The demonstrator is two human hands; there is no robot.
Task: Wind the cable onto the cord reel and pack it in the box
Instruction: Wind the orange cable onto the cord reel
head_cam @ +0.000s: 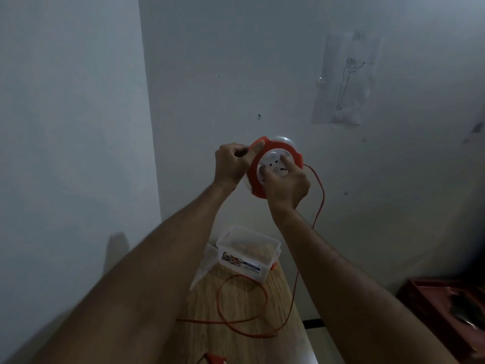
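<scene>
Mid-frame, left hand (232,164) grips the light, rigid reel (274,168) by its rim, right hand (284,183) fingers curled on the hub, while the limp cable (319,206) trails.

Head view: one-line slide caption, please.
Both hands hold the orange cord reel up; loose cable trails over the table by the clear box.

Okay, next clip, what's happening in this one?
A person holds an orange cord reel up in the air. The left hand grips its rim; the right hand has fingers on the white hub. Much orange cable lies loose on the wooden table. The clear box sits behind.
</scene>
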